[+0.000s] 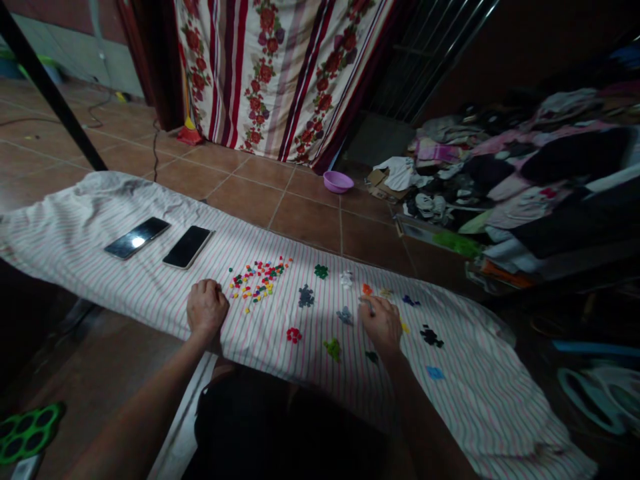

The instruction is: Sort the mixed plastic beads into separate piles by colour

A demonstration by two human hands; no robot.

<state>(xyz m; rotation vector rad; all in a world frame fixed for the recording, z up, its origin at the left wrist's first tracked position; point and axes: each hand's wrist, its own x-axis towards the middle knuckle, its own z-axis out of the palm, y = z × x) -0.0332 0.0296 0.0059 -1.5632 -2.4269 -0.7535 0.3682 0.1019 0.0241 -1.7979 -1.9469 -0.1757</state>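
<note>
My left hand (207,307) rests closed on the striped cloth (270,340), just left of a loose pile of mixed coloured pieces (257,279). Farther right, my right hand (380,321) is over the cloth with its fingers bent together beside the orange pieces (367,289); whatever it may hold is too small to name. Small single-colour groups lie around it: light grey (345,315), white (346,279), dark grey (305,295), green (321,271), red (293,335), lime (333,349), black (431,337) and blue (435,373).
Two phones (137,238) (188,247) lie on the cloth at the left. Beyond the cloth are a purple basin (339,182) on the tiled floor, a floral curtain (280,73) and heaped clothes (500,173) at the right. A dark pole (55,93) slants at the upper left.
</note>
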